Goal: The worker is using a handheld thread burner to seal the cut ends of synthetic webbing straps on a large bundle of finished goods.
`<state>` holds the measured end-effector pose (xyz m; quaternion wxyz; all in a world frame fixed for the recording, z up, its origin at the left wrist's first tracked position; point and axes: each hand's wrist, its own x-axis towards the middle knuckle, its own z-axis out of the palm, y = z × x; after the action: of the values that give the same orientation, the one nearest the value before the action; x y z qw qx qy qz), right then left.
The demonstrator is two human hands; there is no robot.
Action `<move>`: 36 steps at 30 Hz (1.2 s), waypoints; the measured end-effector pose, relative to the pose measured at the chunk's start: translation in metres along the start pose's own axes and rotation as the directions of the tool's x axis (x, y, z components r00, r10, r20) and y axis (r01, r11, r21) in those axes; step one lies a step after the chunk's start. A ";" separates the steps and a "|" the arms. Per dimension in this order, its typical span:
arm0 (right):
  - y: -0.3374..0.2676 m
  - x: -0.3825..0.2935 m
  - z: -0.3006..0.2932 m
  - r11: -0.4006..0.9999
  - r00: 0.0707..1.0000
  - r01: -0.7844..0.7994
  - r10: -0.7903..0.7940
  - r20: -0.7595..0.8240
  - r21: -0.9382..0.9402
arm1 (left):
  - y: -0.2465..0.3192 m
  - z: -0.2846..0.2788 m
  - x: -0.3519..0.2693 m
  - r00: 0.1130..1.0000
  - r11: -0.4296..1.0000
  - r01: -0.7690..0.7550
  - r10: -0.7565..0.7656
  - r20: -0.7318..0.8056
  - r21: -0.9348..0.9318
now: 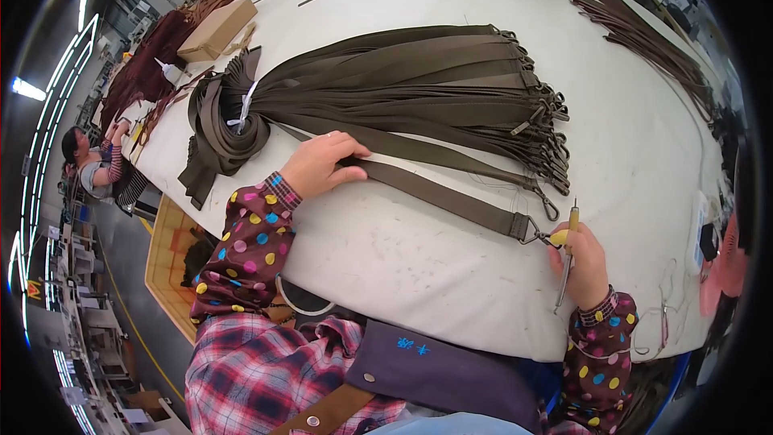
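My left hand (326, 163) holds a dark olive webbing strap (441, 196) between thumb and fingers, partway along its length. The strap runs right across the white-covered table to a stitched end with a metal ring and snap hook (532, 233). At that hook is my right hand (583, 263), gripping a slim pen-like tool (566, 275) with a metal shaft and a yellow upper part. A yellow cover sits on one fingertip. Beyond my hands lies a large bundle of matching straps (386, 90), tied with a white band (246, 106); their metal hooks (552, 133) fan out at the right.
A cardboard box (217, 30) and white nozzle bottle (171, 71) stand far left, near dark red strips (139, 57). Brown strips (646, 42) lie far right. A thin cable (640, 350) crosses my right sleeve. Another person (99, 163) sits at the left edge.
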<state>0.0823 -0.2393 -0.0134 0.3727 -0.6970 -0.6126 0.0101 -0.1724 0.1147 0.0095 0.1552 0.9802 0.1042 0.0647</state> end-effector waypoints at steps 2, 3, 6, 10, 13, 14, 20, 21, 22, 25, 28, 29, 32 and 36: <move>-0.001 -0.002 -0.002 1.000 1.000 -0.003 0.003 0.000 -0.007 | 0.002 -0.004 -0.006 0.997 0.997 -0.074 0.074 0.016 0.026; -0.004 0.002 -0.002 1.000 1.000 -0.016 0.016 0.026 0.024 | 0.004 -0.006 -0.009 0.991 0.990 -0.131 0.130 0.027 0.057; -0.008 0.005 -0.004 0.998 0.998 -0.046 0.044 0.040 0.048 | 0.018 -0.006 -0.001 0.993 0.995 -0.099 0.097 0.069 0.028; -0.008 0.008 0.000 0.991 0.996 -0.068 0.074 -0.045 0.112 | 0.041 0.005 0.038 0.983 0.981 -0.185 0.185 -0.001 -0.057; -0.002 0.007 0.004 0.990 0.993 -0.062 0.074 -0.093 0.127 | 0.073 0.025 0.077 0.928 0.933 -0.356 0.346 -0.141 -0.052; 0.000 0.004 0.001 0.990 0.991 -0.107 0.114 -0.072 0.093 | 0.075 0.035 0.086 0.941 0.933 -0.338 0.333 -0.063 -0.120; 0.000 0.000 -0.001 0.987 0.979 -0.113 0.131 -0.159 0.118 | 0.104 0.055 0.121 0.958 0.938 -0.239 0.270 0.100 -0.250; 0.000 -0.001 -0.001 0.986 0.977 -0.120 0.138 -0.163 0.118 | 0.109 0.055 0.123 0.963 0.944 -0.203 0.241 0.120 -0.260; -0.001 -0.001 -0.002 0.985 0.985 -0.109 0.125 -0.120 0.133 | 0.113 0.057 0.124 0.961 0.942 -0.209 0.248 0.126 -0.262; 0.001 -0.004 0.000 0.991 0.993 -0.085 0.092 -0.069 0.099 | 0.123 0.065 0.128 0.959 0.948 -0.157 0.213 0.186 -0.275; 0.003 -0.004 0.003 0.999 0.999 -0.040 0.040 -0.016 0.024 | 0.125 0.070 0.135 0.962 0.933 -0.152 0.216 0.168 -0.325; 0.003 -0.002 0.005 0.999 1.000 -0.029 0.029 0.010 0.024 | 0.125 0.065 0.134 0.966 0.935 -0.134 0.198 0.169 -0.327; 0.006 0.003 0.016 0.994 0.993 0.099 -0.101 -0.057 -0.039 | 0.122 0.070 0.130 0.990 0.914 -0.117 0.140 0.032 -0.389; 0.007 0.001 0.023 0.997 0.999 0.040 -0.041 -0.030 -0.059 | 0.128 0.072 0.136 0.992 0.944 -0.074 0.035 -0.125 -0.320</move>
<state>0.0774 -0.2268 -0.0331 0.3619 -0.6951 -0.6206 -0.0265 -0.0058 0.0052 -0.0051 0.3059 0.9384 0.0738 0.1428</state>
